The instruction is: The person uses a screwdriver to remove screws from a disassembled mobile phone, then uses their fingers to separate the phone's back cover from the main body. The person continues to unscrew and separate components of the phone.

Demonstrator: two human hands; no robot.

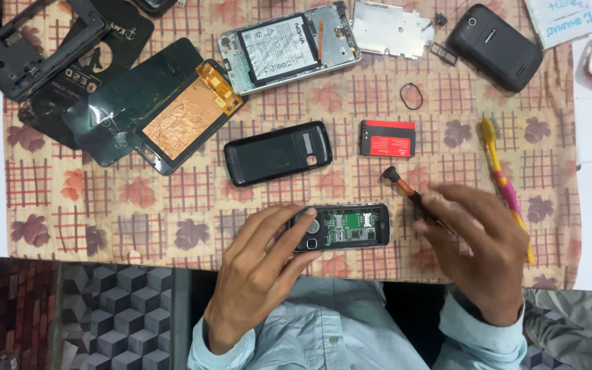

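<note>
Near the bench's front edge, at the middle of the head view, lies the opened phone body, back cover off and circuit board bare, its long axis running from 9 to 3 o'clock. The left hand clamps its 9 o'clock end, thumb and fingers closed around the camera side. At 3 o'clock from the phone, just beside its free end, the right hand is closed on a small screwdriver, blurred, whose dark cap points toward 10 o'clock; its tip is hidden in the hand. Farther out, at 12 o'clock, a black back cover lies parallel to the phone, a red-and-black battery at 1 o'clock, and a yellow-and-pink toothbrush at 3 o'clock beyond the right hand, all on the checked leaf-print cloth.
</note>
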